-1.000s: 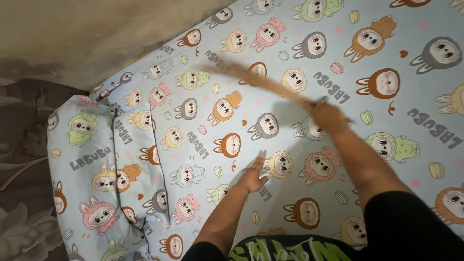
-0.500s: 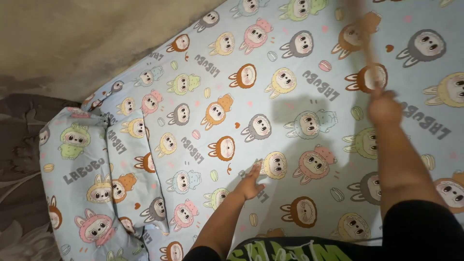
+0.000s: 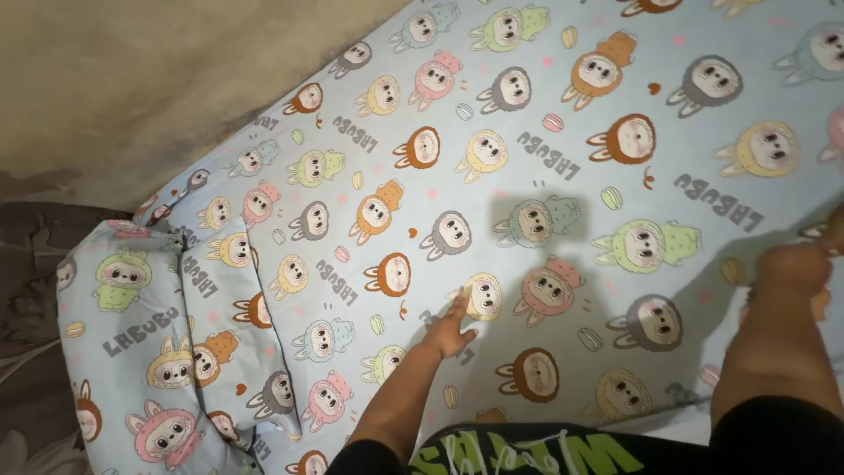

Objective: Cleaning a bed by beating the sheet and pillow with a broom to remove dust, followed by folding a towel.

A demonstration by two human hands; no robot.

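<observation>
Head view, bed: a light blue bed sheet (image 3: 545, 176) printed with cartoon bunny-eared characters covers the mattress and looks mostly flat and smooth.

Head view, pillows: two pillows (image 3: 167, 325) in the same print sit stacked at the left end of the bed, one overlapping the other.

Head view, surroundings: a bare beige wall (image 3: 132, 79) runs along the far side, and a dark grey patterned fabric (image 3: 26, 290) shows at the far left edge.

Head view, left hand: the left hand (image 3: 453, 330) lies flat on the sheet near the near edge, fingers spread, grip released, just pressing the cloth.

Head view, right hand: the right hand (image 3: 796, 273) is at the far right, blurred. It looks clenched, with something pale poking out at the frame edge, but honestly I can't tell what it's gripping or if it's gripping anything.

Head view, risk: my guess is the sheet could bunch or drag sideways if the flat palm slides instead of holding. The pillows sit close to the bed's end, so a tug on the sheet could shift them too.
</observation>
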